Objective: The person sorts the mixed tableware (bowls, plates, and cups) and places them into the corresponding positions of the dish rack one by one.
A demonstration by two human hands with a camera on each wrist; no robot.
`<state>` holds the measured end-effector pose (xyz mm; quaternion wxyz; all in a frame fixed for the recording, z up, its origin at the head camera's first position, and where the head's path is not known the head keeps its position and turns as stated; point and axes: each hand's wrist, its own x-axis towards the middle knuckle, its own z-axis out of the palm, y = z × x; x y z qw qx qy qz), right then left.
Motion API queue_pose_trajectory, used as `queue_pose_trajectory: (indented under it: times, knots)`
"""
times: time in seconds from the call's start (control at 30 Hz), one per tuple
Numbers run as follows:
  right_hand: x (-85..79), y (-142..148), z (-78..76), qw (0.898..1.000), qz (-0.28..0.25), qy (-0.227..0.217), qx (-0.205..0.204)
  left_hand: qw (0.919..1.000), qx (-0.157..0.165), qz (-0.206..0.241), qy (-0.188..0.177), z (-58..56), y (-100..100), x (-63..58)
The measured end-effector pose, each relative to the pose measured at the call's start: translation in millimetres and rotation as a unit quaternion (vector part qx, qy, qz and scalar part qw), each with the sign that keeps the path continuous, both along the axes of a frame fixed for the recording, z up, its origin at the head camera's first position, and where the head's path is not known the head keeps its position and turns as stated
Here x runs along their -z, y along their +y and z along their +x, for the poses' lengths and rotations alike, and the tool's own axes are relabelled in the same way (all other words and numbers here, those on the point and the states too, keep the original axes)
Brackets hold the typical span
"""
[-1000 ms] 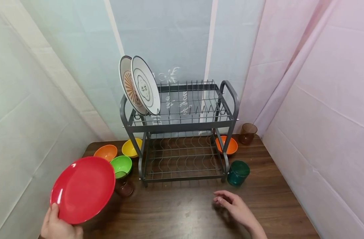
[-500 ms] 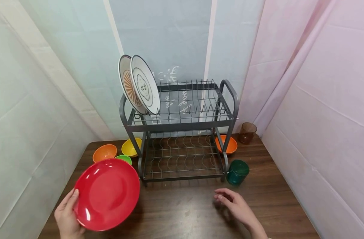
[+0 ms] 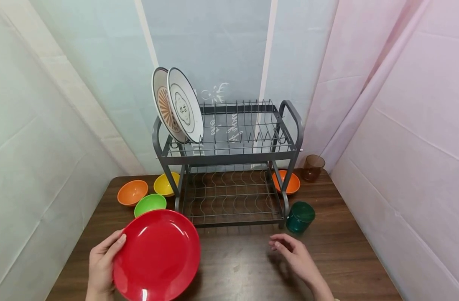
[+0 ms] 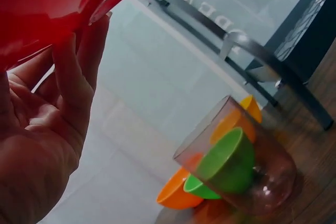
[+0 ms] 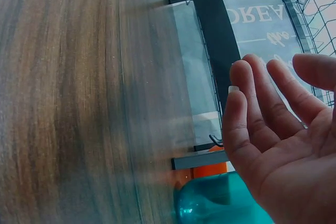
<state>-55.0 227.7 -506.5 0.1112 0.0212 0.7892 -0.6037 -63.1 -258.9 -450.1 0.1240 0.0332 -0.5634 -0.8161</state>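
Note:
A round red plate (image 3: 158, 255) is held at its left edge by my left hand (image 3: 103, 263), thumb on the upper face and fingers beneath. In the left wrist view those fingers (image 4: 73, 72) reach up under the rim. The plate is above the table's front left part. My right hand (image 3: 297, 261) hovers over the table at the right with loosely bent fingers and holds nothing. Behind stands a dark two-tier dish rack (image 3: 229, 159). Two patterned white plates, one in front (image 3: 186, 106) and one behind (image 3: 163, 104), stand in its upper tier at the left.
Left of the rack sit orange (image 3: 132, 193), yellow (image 3: 164, 184) and green (image 3: 150, 204) bowls; a clear brownish glass (image 4: 247, 166) is near them. At the right are another orange bowl (image 3: 289, 182), a brown glass (image 3: 313, 168) and a teal cup (image 3: 301, 217). Fabric walls surround the table.
My left hand has carried the red plate rightward and a little toward me, from the left edge to nearer the middle front. The right hand has stayed about where it was.

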Motion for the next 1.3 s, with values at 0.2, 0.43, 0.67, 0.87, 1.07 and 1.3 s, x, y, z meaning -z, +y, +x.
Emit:
queue_pose_trajectory:
  times: [0.2,0.43,0.67,0.87,1.07,1.3]
  knots:
    - [0.1,-3,2.0,1.000,0.006,0.008,0.007,0.9979,0.040,-0.040,0.033,-2.3,15,2.6]
    - [3.9,-10,4.1,1.000,-0.004,0.017,-0.019,0.9847,0.124,-0.100,0.072,-6.4,39,9.0]
    - [3.4,-17,3.9,0.999,0.002,0.020,-0.033,0.9749,0.159,-0.136,0.076,-12.2,58,6.7]
    - [4.8,-25,3.7,0.998,-0.006,0.027,-0.055,0.9726,0.161,-0.155,0.065,-16.7,79,8.0]
    - [4.4,-34,3.9,0.995,-0.041,0.030,-0.086,0.9759,0.148,-0.157,0.030,-21.2,101,17.6]
    - [2.3,-40,6.2,0.994,-0.063,0.044,-0.082,0.9822,0.144,-0.121,-0.006,-23.7,123,28.0]
